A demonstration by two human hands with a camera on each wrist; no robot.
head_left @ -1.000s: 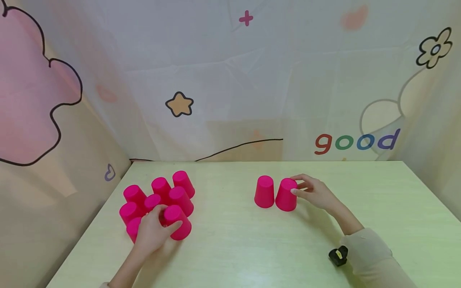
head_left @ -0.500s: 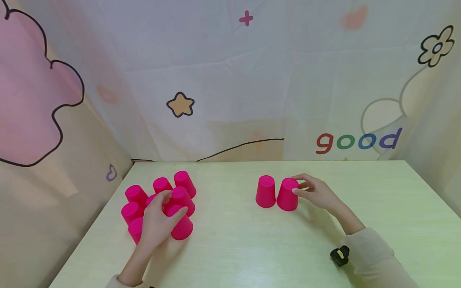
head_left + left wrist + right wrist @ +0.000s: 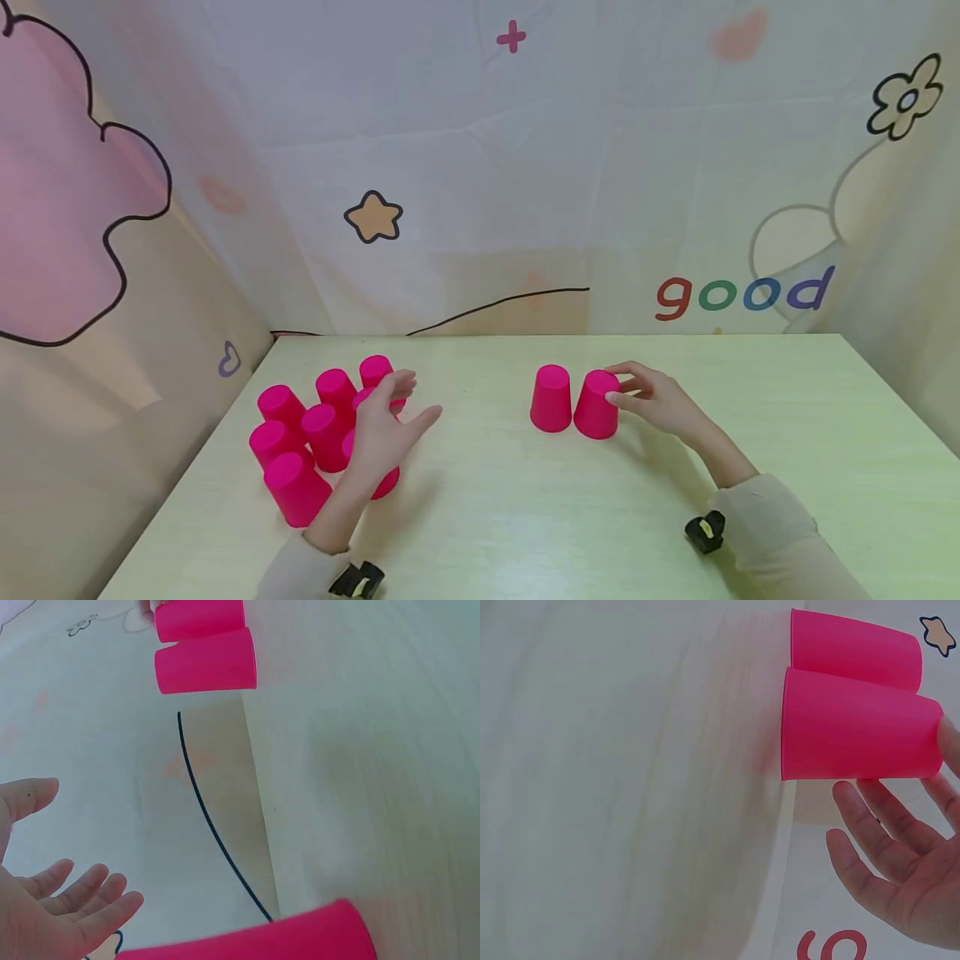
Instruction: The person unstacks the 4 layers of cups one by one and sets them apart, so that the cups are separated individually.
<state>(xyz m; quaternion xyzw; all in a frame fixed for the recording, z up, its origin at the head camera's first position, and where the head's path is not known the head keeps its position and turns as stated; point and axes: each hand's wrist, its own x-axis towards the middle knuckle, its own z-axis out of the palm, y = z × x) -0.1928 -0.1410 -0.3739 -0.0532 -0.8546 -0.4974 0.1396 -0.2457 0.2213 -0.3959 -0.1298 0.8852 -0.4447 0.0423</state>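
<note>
Two pink cups stand upside down side by side right of the table's middle, the left one (image 3: 551, 400) close to the right one (image 3: 595, 410). My right hand (image 3: 660, 402) pinches the right cup near its top between thumb and fingers; in the right wrist view the other fingers (image 3: 870, 817) extend beside that cup (image 3: 855, 727). My left hand (image 3: 384, 435) holds nothing, fingers and thumb spread, above the right side of a group of several upturned pink cups (image 3: 297, 492). It partly hides some of them. The left wrist view shows its palm (image 3: 37, 922) bare.
The pale table (image 3: 495, 517) meets a printed cloth backdrop (image 3: 480, 167) at its back edge. Side cloth (image 3: 180, 400) hangs at the left. A black wrist camera mount (image 3: 705, 532) sits by the right sleeve (image 3: 772, 517), another (image 3: 358, 578) by the left sleeve.
My left hand has released the nearest right cup of the group, risen and moved rightward and farther away. The right hand keeps its place on its cup.
</note>
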